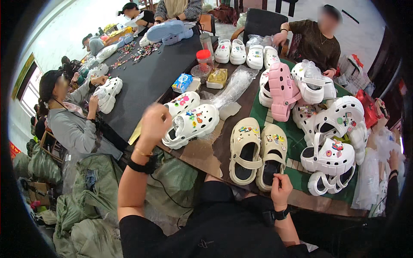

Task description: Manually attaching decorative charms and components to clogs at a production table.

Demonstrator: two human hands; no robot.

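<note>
A pair of beige clogs with colourful charms stands at the table's near edge, one left clog (245, 150) and one right clog (272, 152). My right hand (282, 190) is closed at the heel of the right one, fingertips overlapping its rim; whether they grip it or something small is hidden. Raised beside the white clogs, my left hand (155, 125) has its fingers curled together, and what they hold, if anything, cannot be made out. Just right of it sits a white clog (195, 122) with charms, its mate (184, 103) behind.
A pink clog (282, 92) and several white clogs (333, 155) crowd the green mat at right. Plastic wrap (236, 86), a blue box (182, 83) and a red-lidded jar (204, 58) lie farther back. Co-workers sit around the black table (150, 77); green sacks (88, 189) fill the left floor.
</note>
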